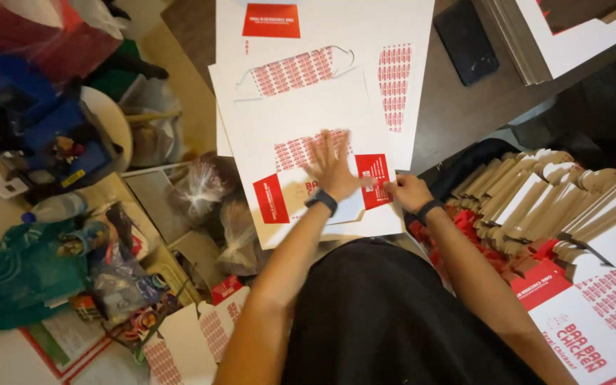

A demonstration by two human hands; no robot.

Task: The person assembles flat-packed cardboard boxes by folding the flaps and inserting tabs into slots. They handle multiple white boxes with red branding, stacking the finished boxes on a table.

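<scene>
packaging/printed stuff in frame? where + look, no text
Flat box blank: table centre, under left hand; white, red panels.
Red flap: by right hand.
Printed sheets: behind it, white, red patterns.
Folded cartons: right, stacked, brown and white.
Printed carton: lower right, white and red.
Open carton: floor, lower left.

Flat red-and-white cartons on a table

A box blank (322,196), white with red panels, lies atop printed sheets (322,78); folded cartons (536,196) stand stacked at right, another (194,335) lies lower left, near a black phone (466,41) lying top centre.
</scene>
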